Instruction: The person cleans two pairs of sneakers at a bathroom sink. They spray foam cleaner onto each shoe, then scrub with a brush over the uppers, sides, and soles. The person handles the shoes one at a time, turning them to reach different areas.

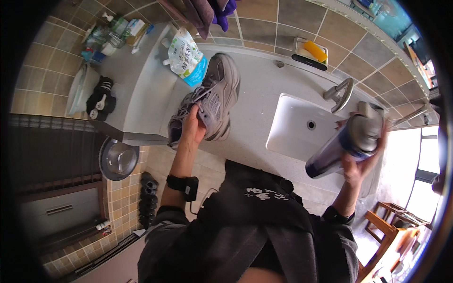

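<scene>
My left hand (pixel 193 127) grips a grey lace-up sneaker (pixel 221 95) by its collar, over the counter left of the sink. Part of a second grey sneaker (pixel 177 129) shows behind that hand. In my right hand (pixel 357 166) is a blurred aerosol can (pixel 331 152), tilted, its silver top up to the right, above the right side of the white sink (pixel 290 123). A white and blue refill pouch (pixel 187 58) bearing writing leans behind the sneakers.
A metal faucet (pixel 341 95) stands behind the sink. A soap holder (pixel 308 60) with a yellow bar is on the tiled wall. Black shoes (pixel 102 99) and bottles (pixel 118 30) occupy the raised ledge at left. Purple cloths (pixel 212 14) hang at the back.
</scene>
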